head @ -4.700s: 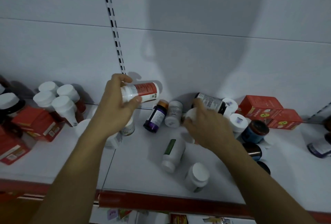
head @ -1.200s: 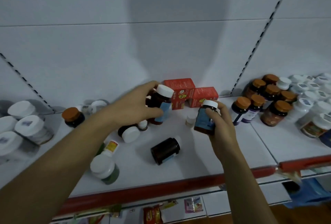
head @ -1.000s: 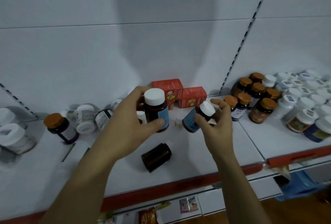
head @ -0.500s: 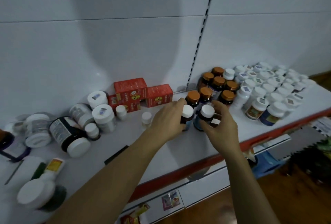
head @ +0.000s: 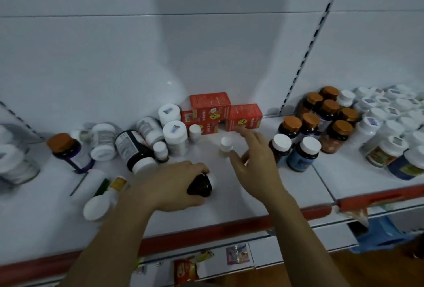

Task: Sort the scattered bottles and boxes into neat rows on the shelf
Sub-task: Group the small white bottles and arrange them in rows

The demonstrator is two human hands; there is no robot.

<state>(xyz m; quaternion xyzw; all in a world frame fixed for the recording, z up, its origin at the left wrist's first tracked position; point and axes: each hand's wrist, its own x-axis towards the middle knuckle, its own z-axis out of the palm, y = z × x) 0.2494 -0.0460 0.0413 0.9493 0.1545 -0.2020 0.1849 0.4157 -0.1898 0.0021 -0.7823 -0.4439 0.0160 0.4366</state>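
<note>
A long white shelf (head: 229,208) carries everything. On its right part, upright bottles (head: 330,114) are already ranged in rows, orange caps nearer the middle and white caps beyond. On the left part a loose heap of bottles (head: 135,147) is seen lying at all angles, and two red boxes (head: 210,108) are set against the back wall (head: 114,57) between the two groups.

The step in hand is judged to be the gathering of strays from the middle of the shelf for the rows on the right. A dark bottle (head: 200,186), lying on its side near the front of the shelf, is covered by the left hand (head: 169,186), whose fingers are curled round it in a grip; that arm is stretched forward, palm down. The right hand (head: 254,167) is held low over the shelf, palm down, its fingers (head: 251,135) spread and nearly straight, with nothing held. A small white-capped bottle (head: 226,145) stands just beside it; whether it is touched cannot be told.

For the next move, the dark bottle would need to be lifted, turned upright and carried to the right, while the small bottle could be pinched by its cap.
</note>
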